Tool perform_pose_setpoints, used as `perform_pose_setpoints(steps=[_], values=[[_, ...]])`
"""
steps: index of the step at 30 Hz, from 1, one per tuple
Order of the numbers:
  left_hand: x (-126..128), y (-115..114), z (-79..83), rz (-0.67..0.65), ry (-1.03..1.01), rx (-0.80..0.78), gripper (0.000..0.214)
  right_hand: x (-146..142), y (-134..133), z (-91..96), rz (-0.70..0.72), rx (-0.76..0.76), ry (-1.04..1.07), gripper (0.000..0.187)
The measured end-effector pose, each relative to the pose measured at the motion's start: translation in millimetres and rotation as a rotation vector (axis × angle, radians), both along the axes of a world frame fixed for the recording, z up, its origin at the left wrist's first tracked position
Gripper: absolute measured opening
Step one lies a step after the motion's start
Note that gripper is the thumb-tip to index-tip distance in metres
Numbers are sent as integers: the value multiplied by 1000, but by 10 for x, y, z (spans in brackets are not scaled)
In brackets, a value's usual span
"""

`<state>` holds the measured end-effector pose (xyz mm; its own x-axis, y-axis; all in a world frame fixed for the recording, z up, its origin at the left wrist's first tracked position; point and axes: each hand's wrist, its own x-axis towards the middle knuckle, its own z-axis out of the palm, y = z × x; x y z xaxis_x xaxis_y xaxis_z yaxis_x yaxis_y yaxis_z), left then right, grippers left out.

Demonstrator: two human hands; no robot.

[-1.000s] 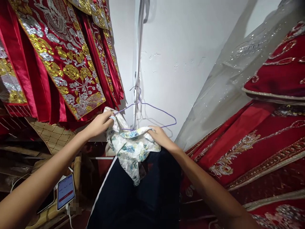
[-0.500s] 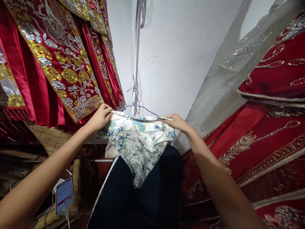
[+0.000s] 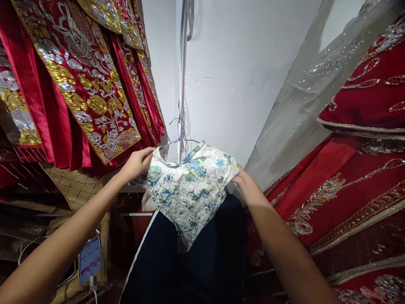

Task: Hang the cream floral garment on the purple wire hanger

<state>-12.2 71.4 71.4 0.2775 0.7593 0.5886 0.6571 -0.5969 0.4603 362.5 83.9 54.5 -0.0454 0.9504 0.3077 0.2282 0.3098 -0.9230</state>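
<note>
A floral short-sleeved top [image 3: 190,190], white with blue and yellow flowers, hangs on a purple hanger [image 3: 191,140] in front of my lap. Its lower part lies over my dark trousers [image 3: 180,270]. My left hand [image 3: 138,164] pinches the top at the left end of its collar, thumb and fingers closed on the cloth. On the other side my right hand [image 3: 242,176] reaches behind the right sleeve; the cloth hides its fingers. The hanger's hook shows above the collar, against a white upright pole [image 3: 182,76].
Red garments with gold and silver sequins [image 3: 98,103] hang at left. Another beaded red garment [image 3: 354,169] and a sheer glittery white fabric [image 3: 284,114] are at right. A phone showing a timer [image 3: 89,257] rests on a bamboo frame [image 3: 65,291] at lower left.
My right hand has left the top's upper edge and moved down behind the right sleeve. The collar now stands up around the hanger. My left hand keeps its hold.
</note>
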Motion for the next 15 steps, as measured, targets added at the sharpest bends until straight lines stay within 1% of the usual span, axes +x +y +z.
perform_pose_setpoints(steps=[3, 5, 8, 11, 13, 15], values=[[-69, 35, 0, 21, 42, -22, 36, 203, -158, 89, 57, -136, 106, 43], [-19, 57, 67, 26, 60, 17, 35, 239, -240, 174, 28, -213, 214, 33], [165, 35, 263, 57, 46, 157, 36, 187, -300, 296, -65, -222, 375, 26], [344, -69, 451, 72, -11, 281, 34, 113, -312, 371, -45, -209, 550, 21], [413, -160, 517, 42, -45, 285, 31, 58, -305, 386, -21, -205, 645, 16], [442, -245, 534, 3, -62, 253, 28, -10, -274, 387, -28, -213, 714, 12]])
